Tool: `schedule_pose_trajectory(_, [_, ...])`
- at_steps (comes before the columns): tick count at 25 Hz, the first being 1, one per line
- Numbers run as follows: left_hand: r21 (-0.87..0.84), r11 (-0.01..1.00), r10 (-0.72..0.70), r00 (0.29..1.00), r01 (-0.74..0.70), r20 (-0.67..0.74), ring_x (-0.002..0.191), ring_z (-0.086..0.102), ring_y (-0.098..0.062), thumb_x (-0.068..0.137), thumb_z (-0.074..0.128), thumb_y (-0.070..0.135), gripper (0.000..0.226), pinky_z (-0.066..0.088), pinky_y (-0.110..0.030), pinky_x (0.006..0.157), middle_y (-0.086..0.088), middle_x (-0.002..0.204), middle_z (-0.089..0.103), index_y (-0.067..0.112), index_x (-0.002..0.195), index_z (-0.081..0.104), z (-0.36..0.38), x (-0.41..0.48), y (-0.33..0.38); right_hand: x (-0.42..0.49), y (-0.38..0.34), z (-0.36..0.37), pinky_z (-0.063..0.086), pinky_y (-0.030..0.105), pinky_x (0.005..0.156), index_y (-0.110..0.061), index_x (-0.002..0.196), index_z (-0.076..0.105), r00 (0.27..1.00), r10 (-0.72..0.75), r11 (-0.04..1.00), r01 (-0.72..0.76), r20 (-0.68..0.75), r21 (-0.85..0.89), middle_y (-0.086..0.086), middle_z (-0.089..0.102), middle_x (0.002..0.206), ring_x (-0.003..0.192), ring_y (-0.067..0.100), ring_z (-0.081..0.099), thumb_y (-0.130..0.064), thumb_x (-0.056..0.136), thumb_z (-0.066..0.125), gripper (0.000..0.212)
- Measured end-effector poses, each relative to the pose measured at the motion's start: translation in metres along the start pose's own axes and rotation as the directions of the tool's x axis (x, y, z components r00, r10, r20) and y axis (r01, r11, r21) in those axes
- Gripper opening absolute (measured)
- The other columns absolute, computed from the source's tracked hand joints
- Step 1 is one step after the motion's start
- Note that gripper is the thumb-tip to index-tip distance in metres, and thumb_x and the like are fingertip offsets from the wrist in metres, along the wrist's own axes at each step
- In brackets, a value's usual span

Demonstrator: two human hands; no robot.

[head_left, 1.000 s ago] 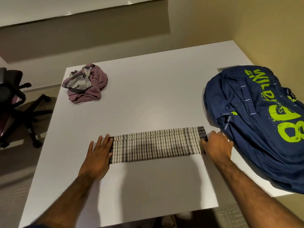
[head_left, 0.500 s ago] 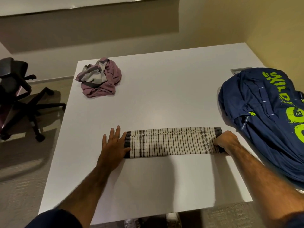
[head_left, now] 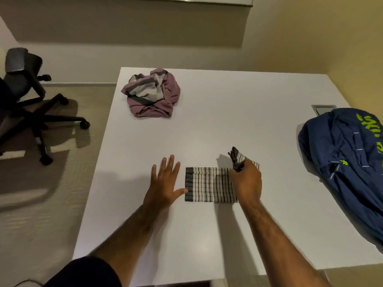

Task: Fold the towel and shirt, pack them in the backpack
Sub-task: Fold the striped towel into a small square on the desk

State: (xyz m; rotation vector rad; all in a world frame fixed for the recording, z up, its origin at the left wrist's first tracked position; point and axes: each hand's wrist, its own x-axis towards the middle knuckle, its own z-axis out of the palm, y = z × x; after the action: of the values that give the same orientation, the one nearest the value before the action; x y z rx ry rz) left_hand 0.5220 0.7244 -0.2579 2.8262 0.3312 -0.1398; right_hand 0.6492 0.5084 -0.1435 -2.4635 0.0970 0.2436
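Note:
A checked black-and-white towel [head_left: 207,185] lies as a narrow folded strip on the white table [head_left: 238,112]. My right hand [head_left: 246,183] grips the towel's right end and holds it lifted over the strip's middle. My left hand [head_left: 165,183] rests flat on the table, fingers spread, its thumb touching the towel's left end. A crumpled mauve and grey shirt [head_left: 152,94] sits at the table's far left. The navy backpack [head_left: 348,162] with lime-green lettering lies on the table's right side.
A black office chair [head_left: 24,100] stands on the floor left of the table. A small recessed grey panel [head_left: 323,108] sits in the table just behind the backpack. Walls close the room behind and to the right.
My right hand has lifted the towel's right end and carried it leftwards over the strip, which now looks shorter. My left hand stays flat at the left end. The camera view has shifted.

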Motion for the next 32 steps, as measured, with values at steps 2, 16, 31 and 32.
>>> schedule_pose_trajectory(2, [0.041,0.999,-0.025,0.999,0.024,0.025,0.155,-0.019,-0.027,0.092,0.035,0.076,0.097,-0.004,-0.056,0.125,-0.005,0.169,-0.021,0.020,0.164,0.003,-0.001,0.001,0.003,-0.018,-0.010,0.030,0.041,0.030,0.057,-0.015,0.093,0.059,0.999,-0.043,0.999,0.043,-0.004,-0.030,-0.003,0.063,0.084,0.072,0.016,0.059,-0.018,0.089,0.067,0.009])
schedule_pose_trajectory(16, [-0.033,0.999,-0.034,0.999,0.035,0.022,0.154,-0.025,-0.024,0.106,0.036,0.046,0.073,-0.009,-0.053,0.125,-0.003,0.168,-0.025,0.022,0.164,-0.002,-0.004,0.002,0.003,-0.069,-0.021,0.113,0.055,0.039,0.071,-0.017,0.092,0.061,0.963,-0.224,0.905,0.263,0.150,-0.334,-0.001,0.061,0.088,0.080,0.020,0.062,-0.054,0.099,0.049,0.039])
schedule_pose_trajectory(31, [0.166,0.986,0.013,0.999,-0.004,-0.051,0.157,-0.010,-0.032,0.106,-0.003,0.045,0.066,0.008,-0.055,0.124,-0.009,0.171,-0.008,0.015,0.163,-0.002,0.028,0.025,0.077,0.001,0.073,0.091,-0.003,0.048,0.126,-0.011,0.162,0.004,0.797,-0.503,0.621,0.603,0.335,-0.501,0.007,-0.004,0.170,0.156,0.021,-0.013,-0.047,0.108,0.013,0.066])
schedule_pose_trajectory(32, [0.149,0.989,0.038,0.995,-0.023,-0.097,0.158,-0.003,-0.032,0.107,0.002,0.044,0.065,0.011,-0.056,0.124,-0.010,0.171,0.000,0.013,0.164,0.006,0.032,0.024,0.075,0.005,0.077,0.090,-0.001,0.050,0.126,-0.011,0.162,0.005,0.795,-0.513,0.613,0.603,0.323,-0.511,0.007,-0.003,0.170,0.156,0.022,-0.011,-0.049,0.107,0.015,0.068])
